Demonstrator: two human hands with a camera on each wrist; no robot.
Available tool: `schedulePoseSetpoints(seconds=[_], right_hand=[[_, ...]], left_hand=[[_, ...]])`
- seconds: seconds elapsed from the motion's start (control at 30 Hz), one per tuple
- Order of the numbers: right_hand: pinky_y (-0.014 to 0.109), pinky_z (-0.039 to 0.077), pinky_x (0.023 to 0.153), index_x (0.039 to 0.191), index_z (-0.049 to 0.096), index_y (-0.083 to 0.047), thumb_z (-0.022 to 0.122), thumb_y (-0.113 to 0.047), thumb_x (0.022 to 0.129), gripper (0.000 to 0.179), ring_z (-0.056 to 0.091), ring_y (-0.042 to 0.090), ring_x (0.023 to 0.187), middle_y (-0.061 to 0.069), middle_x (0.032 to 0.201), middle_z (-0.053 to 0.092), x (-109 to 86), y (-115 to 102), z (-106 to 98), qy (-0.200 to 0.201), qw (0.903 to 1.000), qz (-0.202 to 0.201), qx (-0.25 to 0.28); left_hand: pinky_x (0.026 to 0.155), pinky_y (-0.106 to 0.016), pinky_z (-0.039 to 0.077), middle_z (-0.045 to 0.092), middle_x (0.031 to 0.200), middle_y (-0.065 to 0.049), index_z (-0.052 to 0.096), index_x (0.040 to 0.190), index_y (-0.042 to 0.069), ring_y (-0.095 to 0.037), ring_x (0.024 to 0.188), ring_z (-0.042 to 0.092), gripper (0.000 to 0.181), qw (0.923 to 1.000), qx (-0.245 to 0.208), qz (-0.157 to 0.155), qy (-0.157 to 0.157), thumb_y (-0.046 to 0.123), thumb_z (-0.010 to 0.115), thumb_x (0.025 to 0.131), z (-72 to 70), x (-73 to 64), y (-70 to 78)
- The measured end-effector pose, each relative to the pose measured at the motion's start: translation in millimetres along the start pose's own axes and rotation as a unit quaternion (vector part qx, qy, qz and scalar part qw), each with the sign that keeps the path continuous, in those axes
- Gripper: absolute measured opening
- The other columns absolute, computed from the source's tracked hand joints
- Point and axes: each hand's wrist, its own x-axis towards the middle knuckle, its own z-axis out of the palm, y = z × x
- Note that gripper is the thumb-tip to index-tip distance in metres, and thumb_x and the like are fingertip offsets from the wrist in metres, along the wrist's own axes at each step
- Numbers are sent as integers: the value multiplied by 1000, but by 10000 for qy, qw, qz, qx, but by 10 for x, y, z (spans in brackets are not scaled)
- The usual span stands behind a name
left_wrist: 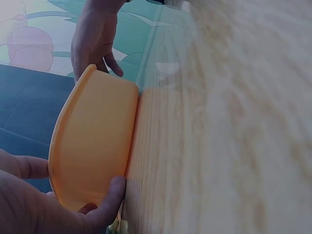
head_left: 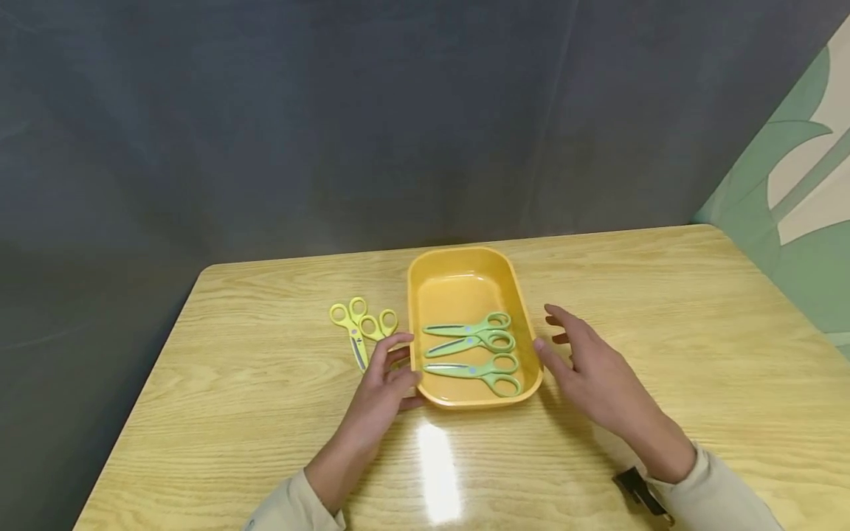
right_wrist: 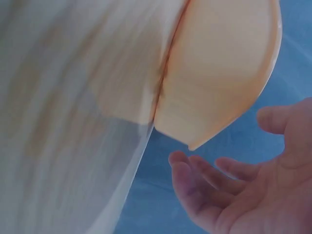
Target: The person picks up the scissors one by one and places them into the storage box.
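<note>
A yellow plastic tray [head_left: 458, 284] stands on the table, with green scissors [head_left: 473, 370] lying crosswise in its near half. My left hand [head_left: 381, 391] is at the tray's left side, fingers loosely bent and fingertips right at the rim. In the left wrist view, one fingertip [left_wrist: 116, 187] lies low against the tray wall [left_wrist: 97, 131]. At the opposite side is my right hand [head_left: 594, 376], its fingers spread and its thumb tip close to the tray's right rim. Nothing lies in its palm in the right wrist view. Yellow-green scissors [head_left: 348, 321] lie left of the tray, partly hidden by my left hand.
The wooden table [head_left: 232, 369] extends to both sides of the tray. A dark wall panel [head_left: 332, 133] rises behind its far edge. At the right is a wall with green leaf shapes [head_left: 810, 280]. A black strap [head_left: 640, 490] hangs by the right sleeve.
</note>
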Motion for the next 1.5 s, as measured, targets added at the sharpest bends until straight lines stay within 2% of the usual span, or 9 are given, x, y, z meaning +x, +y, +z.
schedulePoseSetpoints(seconds=[0.23, 0.37, 0.57, 0.67, 0.77, 0.9, 1.1, 1.33, 1.5], right_hand=[[55, 53, 93, 156, 25, -6, 41, -44, 105, 66, 59, 39, 123, 22, 148, 48, -27, -59, 47, -353, 9981, 120, 495], [53, 53, 93, 156, 26, -6, 38, -41, 107, 62, 58, 41, 122, 25, 146, 49, -17, -73, 94, -357, 9952, 211, 890], [47, 55, 89, 154, 36, -9, 40, -37, 107, 54, 61, 36, 118, 20, 141, 55, -32, -36, 97, -291, 9906, 383, 1283], [46, 56, 92, 153, 36, -8, 43, -35, 107, 55, 60, 36, 122, 20, 142, 55, -29, -25, 103, -413, 9863, 408, 1546], [41, 56, 93, 154, 32, -5, 44, -31, 107, 56, 58, 35, 126, 21, 145, 52, -19, -21, 105, -568, 9777, 451, 1969], [33, 59, 86, 154, 30, -2, 46, -25, 106, 55, 61, 34, 121, 24, 147, 48, -8, -25, 88, -722, 9655, 523, 2445], [28, 61, 76, 154, 30, 0, 49, -22, 105, 57, 67, 29, 111, 28, 145, 50, 4, -20, 65, -870, 9585, 717, 2619], [29, 60, 82, 153, 30, 3, 50, -21, 105, 58, 65, 30, 116, 28, 145, 50, 15, 8, 60, -936, 9523, 802, 2793], [28, 60, 82, 153, 32, 2, 52, -22, 104, 58, 65, 30, 115, 29, 142, 51, 12, 2, 55, -927, 9515, 856, 2807]], left_hand=[[87, -39, 57, 37, 151, -11, 36, 146, 25, -29, 131, 51, 52, 10000, -39, -24, 43, 13, 52, 98, 5, 0, 0], [87, -40, 57, 36, 151, -11, 35, 146, 24, -30, 132, 50, 52, 10000, -31, -34, 85, 13, 52, 98, -8, -7, 3], [87, -40, 57, 37, 151, -10, 36, 146, 25, -29, 131, 51, 51, 10000, 33, -29, 10, 13, 52, 99, -1, -5, 10], [86, -40, 57, 37, 151, -11, 36, 146, 24, -29, 131, 52, 51, 10000, 43, -13, 21, 13, 52, 99, 1, -5, 6], [85, -39, 58, 36, 151, -12, 35, 147, 23, -30, 130, 51, 52, 10000, -25, -5, 3, 12, 52, 98, 4, -6, -1], [83, -39, 59, 34, 151, -13, 34, 147, 22, -32, 127, 51, 54, 9999, -162, -4, -49, 11, 53, 97, 3, -11, -7], [81, -40, 60, 33, 151, -14, 34, 147, 22, -32, 125, 52, 55, 9998, -208, -30, -44, 11, 53, 97, 1, -15, -6], [80, -40, 61, 33, 152, -14, 33, 147, 22, -33, 124, 53, 55, 9996, -269, -71, -103, 12, 54, 97, -8, -12, 0], [79, -41, 61, 33, 151, -15, 35, 148, 20, -35, 125, 54, 55, 9995, -267, -99, -114, 10, 53, 97, -31, -6, 18]])
